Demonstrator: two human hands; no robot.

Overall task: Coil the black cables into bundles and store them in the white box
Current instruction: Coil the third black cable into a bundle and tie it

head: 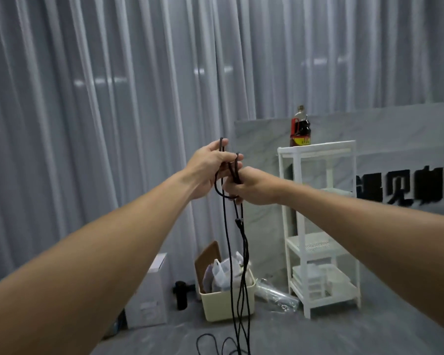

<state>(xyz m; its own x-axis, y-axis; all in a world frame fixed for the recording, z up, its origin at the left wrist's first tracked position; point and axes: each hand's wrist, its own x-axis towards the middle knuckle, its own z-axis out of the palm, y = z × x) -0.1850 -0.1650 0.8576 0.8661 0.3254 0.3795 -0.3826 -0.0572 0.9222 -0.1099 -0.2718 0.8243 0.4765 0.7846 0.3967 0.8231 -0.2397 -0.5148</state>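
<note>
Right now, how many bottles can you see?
2: a dark bottle with a red handle on top of the white shelf, and a black bottle on the floor by the cream bin. More may be hidden.

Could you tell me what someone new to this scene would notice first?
Two bare arms reach up mid-frame, the left hand and right hand gripping a black cable whose strands hang to the floor. Behind, a dark bottle tops a white shelf rack at right.

Black cable (pixel 239 290) ends cut off at bottom edge.
</note>
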